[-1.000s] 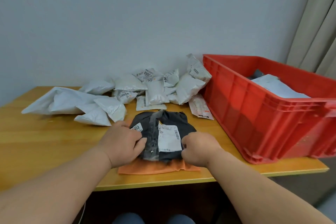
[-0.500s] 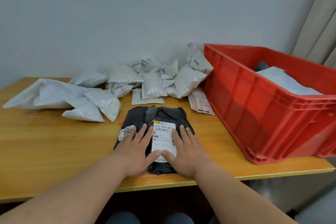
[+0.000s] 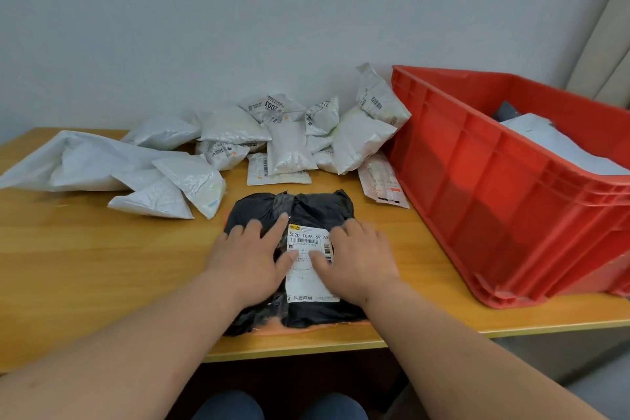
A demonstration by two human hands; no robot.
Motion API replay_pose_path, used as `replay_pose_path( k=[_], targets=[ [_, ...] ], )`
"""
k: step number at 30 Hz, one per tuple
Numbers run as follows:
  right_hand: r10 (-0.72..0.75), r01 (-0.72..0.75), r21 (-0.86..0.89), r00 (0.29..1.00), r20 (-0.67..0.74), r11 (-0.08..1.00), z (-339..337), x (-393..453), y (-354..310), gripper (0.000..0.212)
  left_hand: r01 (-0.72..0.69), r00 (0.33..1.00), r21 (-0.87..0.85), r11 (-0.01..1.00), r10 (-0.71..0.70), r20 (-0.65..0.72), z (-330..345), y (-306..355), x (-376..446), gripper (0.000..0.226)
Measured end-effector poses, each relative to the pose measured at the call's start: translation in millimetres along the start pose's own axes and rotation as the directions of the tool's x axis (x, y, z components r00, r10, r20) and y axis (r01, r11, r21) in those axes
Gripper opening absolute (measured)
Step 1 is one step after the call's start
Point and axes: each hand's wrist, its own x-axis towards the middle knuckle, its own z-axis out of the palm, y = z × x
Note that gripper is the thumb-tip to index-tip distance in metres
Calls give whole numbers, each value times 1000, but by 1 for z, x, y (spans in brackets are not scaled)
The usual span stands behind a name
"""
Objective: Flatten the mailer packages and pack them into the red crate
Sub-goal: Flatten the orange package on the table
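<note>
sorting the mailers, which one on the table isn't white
The black mailer under both hands at the front edge; every other mailer on the table is white or silvery.

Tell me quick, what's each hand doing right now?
Left hand: open, pressing flat on the black mailer.
Right hand: open, pressing flat on it too.

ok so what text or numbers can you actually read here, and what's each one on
"502D T098-69 69": top line of the white shipping label on the black mailer; the right hand covers its end.
"抖音商城": bottom edge of that label.
"2003", upside down: label on a white mailer at the back of the pile.
Barcodes and small print on the other labels: too small or blurred to read.
</note>
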Motion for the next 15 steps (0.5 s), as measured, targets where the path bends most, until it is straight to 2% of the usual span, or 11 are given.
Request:
replay_pose_path(
  k=[1, 3, 7, 11, 15],
  targets=[
    [0, 2, 35, 998, -57, 999, -1, 6, -1, 53, 7, 998, -9, 1000, -7, -55, -1, -1, 6, 69],
    [-21, 24, 112, 1000, -23, 993, 2, 18, -4, 59, -5, 996, -35, 999, 2, -88, -1, -1, 17, 65],
    [-70, 54, 118, 988, 139, 992, 14, 39, -2, 75, -20, 999, -103, 994, 23, 32, 4, -4, 35, 64],
    [-76, 53, 99, 966, 248, 994, 24, 50, 2, 81, 46, 988, -91, 995, -32, 149, 18, -10, 41, 66],
    [-60, 32, 94, 951, 305, 995, 35, 50, 3, 80, 81, 983, -92, 993, -64, 170, 27, -10, 40, 67]
  ],
)
